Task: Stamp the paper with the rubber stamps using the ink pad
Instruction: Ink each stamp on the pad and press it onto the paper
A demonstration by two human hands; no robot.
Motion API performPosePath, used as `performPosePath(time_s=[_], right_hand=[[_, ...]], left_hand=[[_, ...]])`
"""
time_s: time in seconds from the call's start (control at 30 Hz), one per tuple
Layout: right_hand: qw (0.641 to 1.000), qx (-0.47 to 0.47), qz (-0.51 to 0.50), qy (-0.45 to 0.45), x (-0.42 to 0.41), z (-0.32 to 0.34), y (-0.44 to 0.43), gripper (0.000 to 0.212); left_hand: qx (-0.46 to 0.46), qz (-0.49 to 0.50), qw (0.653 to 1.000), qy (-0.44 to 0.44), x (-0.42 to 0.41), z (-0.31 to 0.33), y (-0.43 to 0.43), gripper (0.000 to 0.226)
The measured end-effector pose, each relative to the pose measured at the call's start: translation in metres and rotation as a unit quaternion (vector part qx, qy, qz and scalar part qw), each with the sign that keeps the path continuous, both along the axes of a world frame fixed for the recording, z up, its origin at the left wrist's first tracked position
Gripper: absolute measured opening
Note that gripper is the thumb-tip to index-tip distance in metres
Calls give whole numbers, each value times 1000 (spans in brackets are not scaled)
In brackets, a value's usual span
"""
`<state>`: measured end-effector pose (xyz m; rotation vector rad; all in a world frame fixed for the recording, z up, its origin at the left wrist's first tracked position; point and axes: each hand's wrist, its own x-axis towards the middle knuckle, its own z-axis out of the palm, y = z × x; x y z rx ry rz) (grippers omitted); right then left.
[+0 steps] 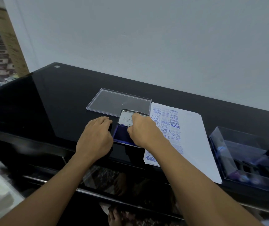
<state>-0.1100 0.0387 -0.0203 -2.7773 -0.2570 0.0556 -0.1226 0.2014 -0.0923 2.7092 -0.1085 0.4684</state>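
— So, what lay at the left of the black table?

— Only its glossy top, then a clear plastic lid lying flat toward the wall. Nearer me, the left hand rested palm down, fingers bent, just beside the left edge of the ink pad. I could not tell whether it gripped anything.

— And the pad itself?

— It was open with the blue surface up, and its tin cover was raised at the far side, in front of the clear lid. The right hand was over it, fingers curled downward. What they held was hidden, so I could not tell if it grasped a stamp.

— Further right?

— The paper, a stack just beside the pad, was stamped in blue with SAMPLE, FRAGILE and FAX OUT. Apart from it stood a clear box with dark, blurred shapes inside.
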Motion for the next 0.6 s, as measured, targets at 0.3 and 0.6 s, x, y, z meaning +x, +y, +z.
performPosePath(time_s=[0.3, 0.6], right_hand=[[1000, 24, 5, 16, 1, 0, -6, 15], [1000, 20, 1, 17, 2, 1, -6, 27]], left_hand=[[-7, 1, 1000, 1, 0, 0, 0, 49], [-13, 5, 1000, 0, -1, 1, -1, 49]])
